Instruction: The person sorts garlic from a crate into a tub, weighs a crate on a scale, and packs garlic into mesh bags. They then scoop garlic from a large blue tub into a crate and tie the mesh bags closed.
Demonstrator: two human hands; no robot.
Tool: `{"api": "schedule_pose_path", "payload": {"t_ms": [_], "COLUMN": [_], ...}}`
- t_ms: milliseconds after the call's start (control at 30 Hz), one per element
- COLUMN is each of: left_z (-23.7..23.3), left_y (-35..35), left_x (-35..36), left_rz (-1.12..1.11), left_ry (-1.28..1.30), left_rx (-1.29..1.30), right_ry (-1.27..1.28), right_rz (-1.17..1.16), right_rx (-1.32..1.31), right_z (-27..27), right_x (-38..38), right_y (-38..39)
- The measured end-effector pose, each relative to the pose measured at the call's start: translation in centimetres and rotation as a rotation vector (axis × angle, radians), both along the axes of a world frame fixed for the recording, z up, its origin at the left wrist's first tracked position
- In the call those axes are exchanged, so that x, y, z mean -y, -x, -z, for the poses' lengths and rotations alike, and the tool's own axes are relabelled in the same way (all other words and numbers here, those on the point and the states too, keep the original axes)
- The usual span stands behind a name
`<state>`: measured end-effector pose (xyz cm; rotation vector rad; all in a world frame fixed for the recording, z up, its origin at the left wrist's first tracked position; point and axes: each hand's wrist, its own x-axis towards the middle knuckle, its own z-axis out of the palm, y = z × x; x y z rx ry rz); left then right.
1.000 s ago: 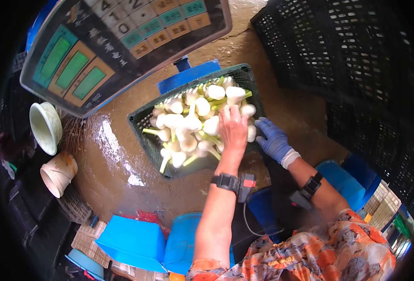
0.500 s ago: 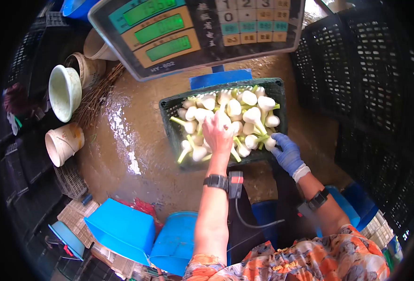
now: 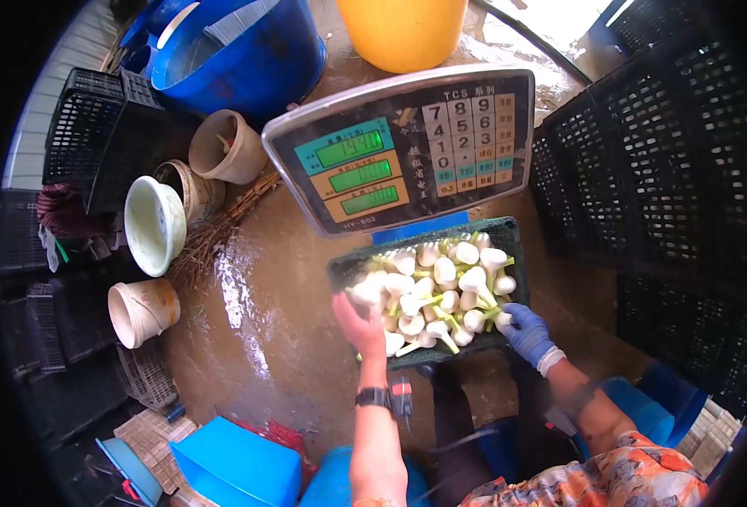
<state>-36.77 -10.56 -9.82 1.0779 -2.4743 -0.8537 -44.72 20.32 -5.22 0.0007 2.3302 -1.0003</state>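
A dark green basket (image 3: 342,269) heaped with white bulbs on green stalks (image 3: 445,291) sits on a scale platform below the scale's display head (image 3: 399,152). My bare left hand (image 3: 358,319), a watch on its wrist, is at the basket's near left edge, its fingers closed around one white bulb (image 3: 365,291). My right hand (image 3: 527,332), in a blue glove, grips the basket's near right corner.
Black crates (image 3: 669,211) wall the right side. A blue tub (image 3: 238,51) and a yellow bucket (image 3: 403,29) stand at the back. Pots and a white bowl (image 3: 155,224) lie to the left, on wet brown floor (image 3: 255,338). Blue bins (image 3: 238,465) sit near my legs.
The view has tilted up, bringing the scale display lower in frame. My left hand went from the middle of the pile to the basket's left edge with a bulb. My right hand stayed at the corner.
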Motion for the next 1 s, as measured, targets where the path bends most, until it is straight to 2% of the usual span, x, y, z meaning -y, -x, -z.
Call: {"api": "schedule_pose_path", "payload": {"t_ms": [100, 233, 267, 333, 400, 467, 533, 633, 700, 767, 800, 833, 867, 900, 933, 967, 1000], "left_z": [-1.1, -1.1, -1.0, -0.6, -0.8, -0.5, 0.7, 0.8, 1.2, 2.3, 4.2, 2.0, -0.5, 3.8, 5.0, 6.8, 10.8], "left_y": [-4.9, -11.9, -13.7, -17.0, -19.0, -20.4, -21.2, -19.5, -17.0, -14.8, -14.5, -12.1, -9.9, -11.2, -10.6, -10.5, -12.0], "left_x": [-0.7, -1.9, -2.0, -1.6, -1.2, -0.7, 0.3, 2.0, 3.3, 4.2, 5.0, 4.9, 4.6, 6.3, 6.4, 7.4, 9.6], "left_rz": [-0.113, -0.435, -0.431, -0.498, -0.52, -0.55, -0.595, -0.489, -0.418, -0.276, -0.228, -0.243, -0.175, -0.239, -0.229, -0.134, -0.06], "left_ry": [-0.054, -0.313, -0.313, -0.285, -0.299, -0.315, -0.372, -0.401, -0.423, -0.324, -0.345, -0.521, -0.654, -0.748, -0.925, -0.828, -0.798], "left_rx": [0.007, 0.0, -0.003, 0.185, 0.206, 0.227, 0.178, 0.194, 0.227, 0.218, 0.176, 0.166, 0.182, 0.218, 0.079, 0.083, 0.109], "right_ry": [-0.028, -0.104, -0.103, -0.134, -0.137, -0.107, -0.092, -0.144, -0.264, -0.253, -0.262, -0.239, -0.118, -0.171, -0.297, -0.32, -0.379], "right_rz": [0.069, 0.137, 0.14, 0.123, 0.175, 0.322, 0.334, 0.37, 0.32, 0.254, 0.214, 0.139, 0.138, 0.024, -0.088, -0.007, 0.061], "right_rx": [0.077, 0.067, 0.064, -0.055, 0.025, 0.103, 0.088, 0.112, 0.197, 0.16, 0.121, 0.084, 0.379, 0.188, 0.067, 0.084, -0.146], "right_z": [-2.9, -1.9, -1.2, -0.4, -1.0, -1.3, 1.1, 2.7, 3.8, 5.9, 6.5, 6.7, 3.2, 3.9, 9.0, 9.2, 12.9], "right_x": [0.0, -2.9, -3.9, -5.4, -5.8, -5.9, -7.1, -7.4, -7.1, -6.1, -6.1, -5.0, -2.9, -2.3, -3.1, -2.6, -2.4], "right_y": [0.8, 0.3, 0.1, -0.3, 0.0, 0.4, 0.3, 0.3, 0.5, 0.6, 0.0, -0.1, 1.7, 1.4, 0.2, 0.3, -1.4]}}
